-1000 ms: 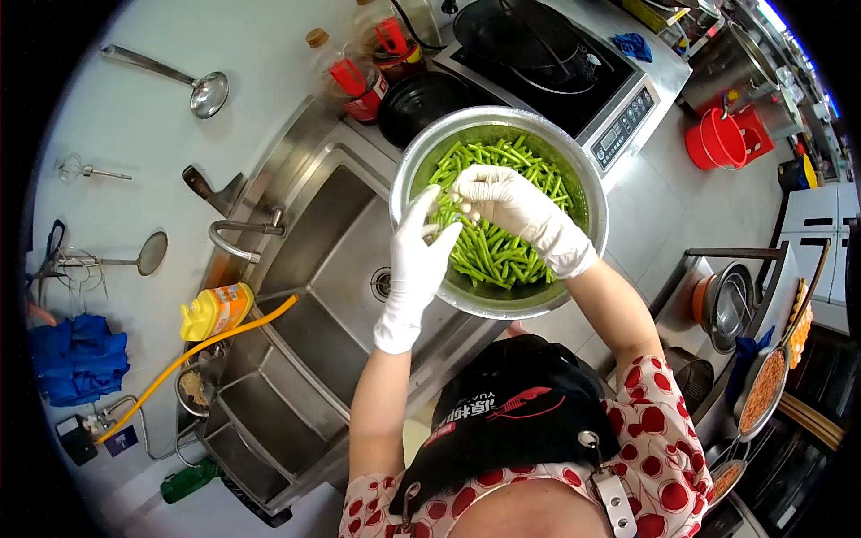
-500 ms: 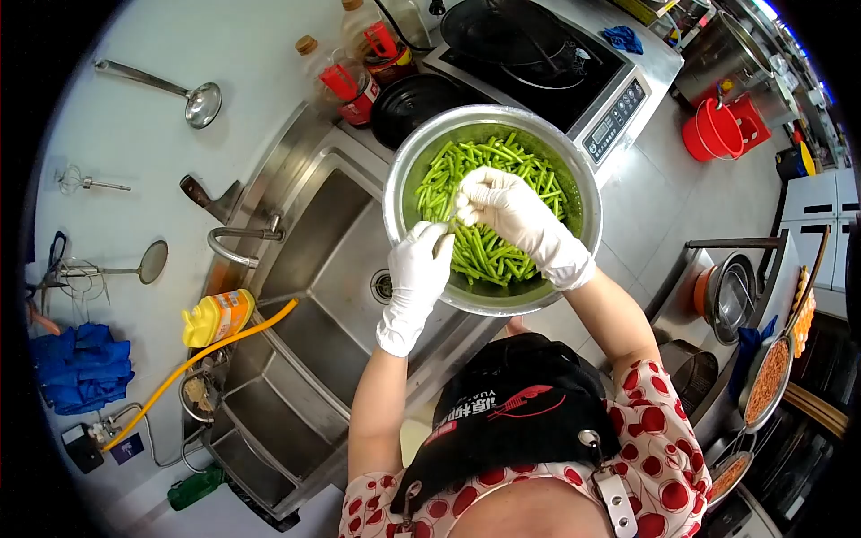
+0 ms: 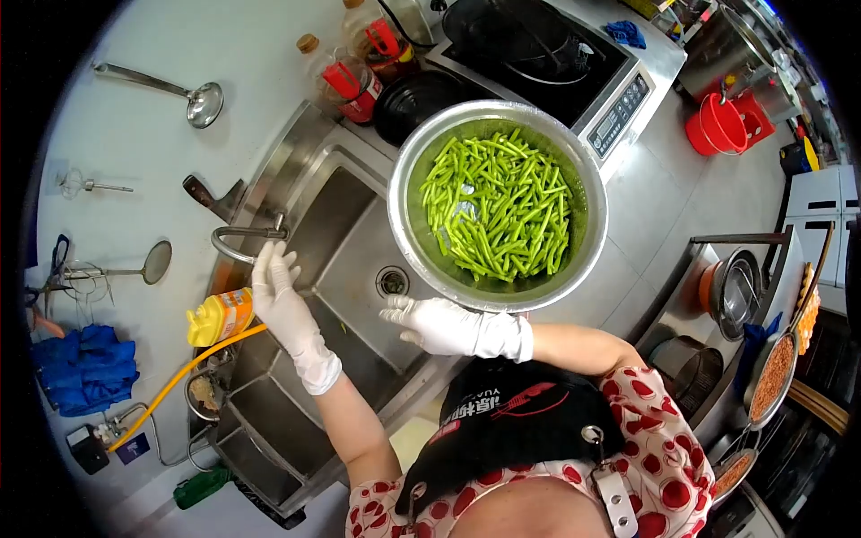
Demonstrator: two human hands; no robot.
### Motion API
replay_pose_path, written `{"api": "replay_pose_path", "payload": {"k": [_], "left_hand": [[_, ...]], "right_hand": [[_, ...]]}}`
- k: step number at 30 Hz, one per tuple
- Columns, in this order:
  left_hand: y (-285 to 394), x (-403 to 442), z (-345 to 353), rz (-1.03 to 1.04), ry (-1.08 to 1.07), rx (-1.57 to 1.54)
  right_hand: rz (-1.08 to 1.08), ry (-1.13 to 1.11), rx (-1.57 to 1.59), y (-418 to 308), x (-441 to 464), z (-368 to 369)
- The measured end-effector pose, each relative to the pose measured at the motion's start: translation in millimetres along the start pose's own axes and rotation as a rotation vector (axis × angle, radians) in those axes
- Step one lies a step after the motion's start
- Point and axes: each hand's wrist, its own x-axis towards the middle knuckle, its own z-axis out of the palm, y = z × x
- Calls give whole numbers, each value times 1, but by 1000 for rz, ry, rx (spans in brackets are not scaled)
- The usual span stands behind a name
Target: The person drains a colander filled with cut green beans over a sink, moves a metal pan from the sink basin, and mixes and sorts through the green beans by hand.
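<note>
A large metal bowl [image 3: 408,242] of cut green beans [image 3: 525,211] stands beside the sink, at its right. My left hand [image 3: 282,300], in a white glove, is over the left part of the sink [image 3: 345,278]. Its fingers reach up to the curved faucet [image 3: 235,238]; whether they touch it I cannot tell. No object shows in that hand, and its fingers are apart. Below the bowl's near rim is my gloved right hand [image 3: 439,325], fingers stretched leftward over the sink's edge, holding nothing. The drain [image 3: 392,282] lies between both hands.
An induction cooker [image 3: 619,117] with a black wok [image 3: 502,40] is behind the bowl, next to a black lid [image 3: 417,108] and bottles [image 3: 352,90]. A cleaver [image 3: 213,197], yellow jug [image 3: 220,318] and orange hose [image 3: 188,363] line the sink's left side.
Both hands have left the space above the beans. My left hand has moved left to the faucet, my right hand down and left to the sink's edge. The beans are now uncovered.
</note>
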Motion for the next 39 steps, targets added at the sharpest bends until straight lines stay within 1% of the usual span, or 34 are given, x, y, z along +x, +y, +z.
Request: {"api": "replay_pose_path", "payload": {"k": [1,2,4,5,6,8,9,10,12,13,14,16,19,22,23,26,28,29,32,36,39], "left_hand": [[2,-1,-3,6,24,4],[4,-2,-2,13,4,10],[6,-9,6,26,-44,34],[4,-13,13,15,-80,24],[3,-16,21,-20,-129,-31],[-5,-21,35,-23,-236,17],[-16,-22,43,-8,-287,-46],[-24,-21,51,45,-305,81],[-30,-23,67,103,-374,172],[-36,-23,74,121,-398,129],[-38,-24,80,147,-410,155],[-35,-27,89,135,-411,86],[-22,-33,92,122,-400,55],[-29,-34,84,112,-370,74],[-37,-33,80,109,-355,84],[-48,-33,69,72,-317,89],[-53,-33,65,51,-297,83],[-54,-32,64,48,-294,79],[-57,-31,64,45,-291,72],[-56,-32,67,22,-301,65],[-58,-33,68,44,-309,84]], "right_hand": [[138,-104,203,0,-3,-4],[276,-217,404,3,-4,-11],[271,-6,936,21,-7,-9],[259,34,1183,34,-9,-14],[246,137,1362,39,-11,-19],[390,256,1730,47,-19,-37],[477,299,1632,55,-26,-42],[561,340,1532,64,-32,-49],[720,370,872,84,-34,-60],[712,387,396,96,-25,-62],[585,442,103,118,-20,-58],[447,415,-210,165,-2,-42],[488,231,-336,183,21,-40],[550,290,-322,186,32,-52],[602,275,-253,188,33,-56],[489,412,-234,197,27,-49],[411,284,-230,198,22,-45],[462,183,-192,199,22,-42],[438,281,-340,208,24,-30],[449,325,-312,201,26,-33],[488,350,-315,196,25,-34]]}}
